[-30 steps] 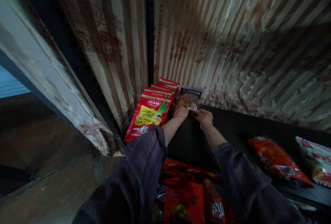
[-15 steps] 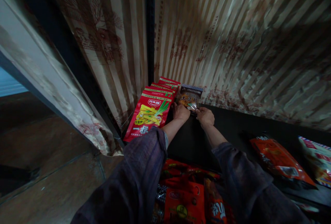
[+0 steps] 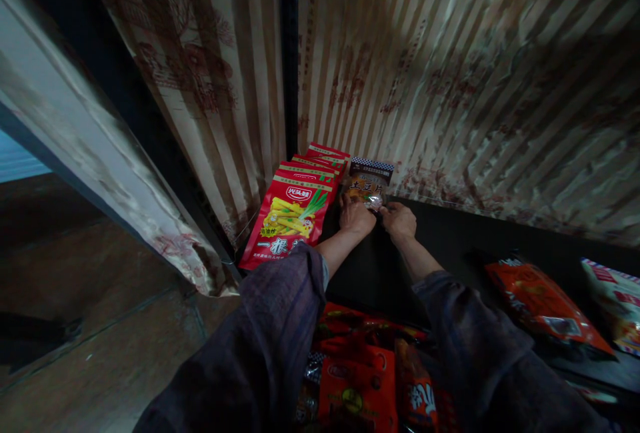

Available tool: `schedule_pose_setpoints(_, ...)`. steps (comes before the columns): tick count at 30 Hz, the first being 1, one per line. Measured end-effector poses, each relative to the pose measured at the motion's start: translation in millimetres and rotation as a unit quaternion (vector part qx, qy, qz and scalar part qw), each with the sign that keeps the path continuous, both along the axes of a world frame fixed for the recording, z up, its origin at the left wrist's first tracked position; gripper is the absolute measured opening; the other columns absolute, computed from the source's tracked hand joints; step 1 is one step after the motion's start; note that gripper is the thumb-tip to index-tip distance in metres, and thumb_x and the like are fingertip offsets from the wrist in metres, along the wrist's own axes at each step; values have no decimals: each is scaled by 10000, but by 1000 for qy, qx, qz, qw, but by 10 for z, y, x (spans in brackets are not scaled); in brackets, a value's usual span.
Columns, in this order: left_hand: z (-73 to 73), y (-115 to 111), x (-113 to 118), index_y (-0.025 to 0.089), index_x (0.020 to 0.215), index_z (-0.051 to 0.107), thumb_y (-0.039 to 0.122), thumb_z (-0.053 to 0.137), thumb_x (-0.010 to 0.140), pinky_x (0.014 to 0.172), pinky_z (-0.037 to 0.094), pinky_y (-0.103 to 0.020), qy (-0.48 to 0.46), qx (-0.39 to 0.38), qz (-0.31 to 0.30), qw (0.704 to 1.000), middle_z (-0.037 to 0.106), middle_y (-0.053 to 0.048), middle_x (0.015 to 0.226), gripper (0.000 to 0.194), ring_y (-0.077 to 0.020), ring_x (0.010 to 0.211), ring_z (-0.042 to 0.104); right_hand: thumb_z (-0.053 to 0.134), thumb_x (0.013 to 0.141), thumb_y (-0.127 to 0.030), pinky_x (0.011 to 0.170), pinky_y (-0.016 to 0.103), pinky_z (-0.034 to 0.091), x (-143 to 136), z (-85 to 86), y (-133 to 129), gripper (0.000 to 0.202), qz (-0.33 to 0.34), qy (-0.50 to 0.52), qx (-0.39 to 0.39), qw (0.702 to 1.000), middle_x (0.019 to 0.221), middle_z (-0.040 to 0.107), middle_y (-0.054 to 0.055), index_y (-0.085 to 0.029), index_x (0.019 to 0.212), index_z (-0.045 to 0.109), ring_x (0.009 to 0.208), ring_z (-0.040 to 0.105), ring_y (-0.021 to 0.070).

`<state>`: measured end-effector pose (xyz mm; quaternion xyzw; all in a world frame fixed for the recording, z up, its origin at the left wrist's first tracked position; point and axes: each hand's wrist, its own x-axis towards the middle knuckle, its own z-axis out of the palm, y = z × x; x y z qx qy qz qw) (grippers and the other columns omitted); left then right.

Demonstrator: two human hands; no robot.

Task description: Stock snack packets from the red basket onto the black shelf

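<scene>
Brown pack (image 3: 369, 183): where is it?

Far side of the black shelf (image 3: 373, 276), at the foot of the striped curtain (image 3: 410, 79). Just right of the red packs (image 3: 291, 219). Can't tell if they touch.

Hands?

Both on it. Left hand (image 3: 357, 219): narrow, fingers curled on the pack's near left part, holding it. Right hand (image 3: 399, 221): narrow, thumb and fingers closed at the near right corner. Some fingertips hidden.

Pack flat or leaning?

Can't tell. Checkered strip at the far end, clear shiny bit near the hands.

Red packs?

Overlapping row, left end of shelf, running near to far. Nearest one shows yellow sticks and green stalks. Left sleeve (image 3: 280, 313) covers its near right corner. Dark post (image 3: 289, 53) stands at the curtain corner, behind the row.

Right side?

Orange pack (image 3: 547, 306) lying on the shelf, well apart from the hands. White pack (image 3: 615, 303) right of that, cut by the view edge.

Near side?

Lower packs (image 3: 357, 386), red and orange, bunched between the forearms. Can't tell what they rest on. Tiled floor (image 3: 120, 353) at near left.
</scene>
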<state>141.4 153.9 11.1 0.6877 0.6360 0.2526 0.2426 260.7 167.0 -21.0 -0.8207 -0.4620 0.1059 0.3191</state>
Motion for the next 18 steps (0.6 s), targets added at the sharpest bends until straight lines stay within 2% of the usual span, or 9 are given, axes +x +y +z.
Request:
schedule_pose_setpoints(6, 12, -6, 5, 35, 1352, 498, 298, 547, 872, 1191, 216, -335, -2, 5, 1, 1000, 423, -220, 1477, 549, -292, 1435, 311, 635, 829, -295, 900, 389, 479, -35, 35, -57, 391, 6, 5, 10, 1000, 1052, 730, 122, -182, 1203, 655, 1039, 655, 294)
schedule_pose_setpoints(9, 96, -50, -29, 23, 1347, 506, 287, 549, 872, 1182, 238, -336, 8, 8, -5, 1000, 415, -224, 1483, 546, -301, 1420, 333, 627, 826, -271, 934, 389, 463, -86, 82, -144, 497, 0, 1, 34, 999, 1137, 688, 148, -158, 1306, 569, 1073, 630, 283)
schedule_pose_setpoints(12, 290, -86, -114, 41, 1309, 558, 246, 555, 857, 1161, 277, -327, 11, 29, -23, 999, 445, -211, 1465, 496, -294, 1387, 385, 557, 846, -255, 947, 382, 456, -162, 143, -223, 453, 10, 0, 104, 995, 1178, 652, 138, -159, 1289, 565, 1067, 615, 257)
schedule_pose_setpoints(15, 553, -27, -292, 98, 1201, 653, 188, 520, 851, 1111, 343, -303, 16, 77, -22, 997, 555, -156, 1375, 385, -254, 1307, 482, 488, 863, -240, 959, 359, 453, -297, 190, -201, 347, 56, 32, 162, 985, 1114, 676, 99, -171, 1172, 628, 1036, 621, 229)
schedule_pose_setpoints(17, 724, 89, -478, 152, 1124, 697, 169, 498, 852, 1058, 397, -311, 14, 82, -1, 997, 640, -109, 1280, 338, -235, 1235, 548, 484, 854, -234, 965, 366, 456, -438, 206, -106, 281, 117, 136, 199, 964, 1044, 702, 88, -177, 1064, 660, 1011, 634, 226)
schedule_pose_setpoints(18, 798, 168, -589, 170, 1117, 703, 170, 493, 854, 1021, 426, -310, 11, 79, 15, 997, 672, -96, 1236, 335, -229, 1203, 576, 487, 849, -237, 955, 375, 467, -523, 211, -39, 247, 152, 200, 217, 943, 1000, 714, 80, -185, 1011, 666, 986, 645, 227)
